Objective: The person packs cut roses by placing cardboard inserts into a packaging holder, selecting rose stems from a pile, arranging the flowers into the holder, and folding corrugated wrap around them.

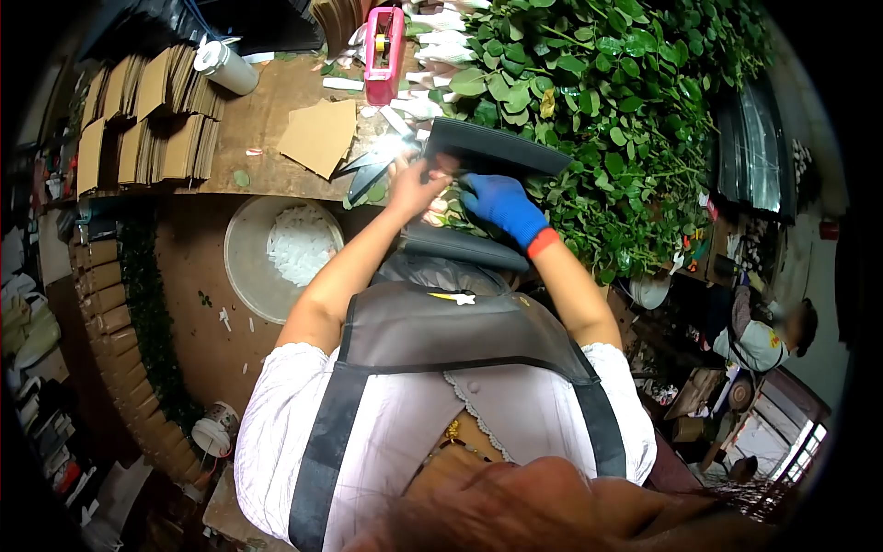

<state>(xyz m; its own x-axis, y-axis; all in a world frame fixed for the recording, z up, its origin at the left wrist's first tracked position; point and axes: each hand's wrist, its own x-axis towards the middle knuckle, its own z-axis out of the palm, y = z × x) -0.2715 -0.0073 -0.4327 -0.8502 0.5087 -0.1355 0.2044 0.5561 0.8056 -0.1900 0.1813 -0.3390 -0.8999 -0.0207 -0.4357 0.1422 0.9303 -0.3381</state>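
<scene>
My left hand, bare, is closed among pale pink rose heads, its fingers curled; what they grip is partly hidden. My right hand, in a blue glove with a red cuff, lies just right of these blooms. Its fingers are bent inward on something I cannot make out. Beyond both hands stands a dark grey panel, and a second dark padded edge lies on my side of the blooms. Dark-bladed scissors rest beside my left hand, near a bright glare.
Leafy rose stems cover the right of the table. A pink tape dispenser, cardboard sheets, stacked cardboard and a white bottle are on the left. Below stands a tub with white scraps. A co-worker is far right.
</scene>
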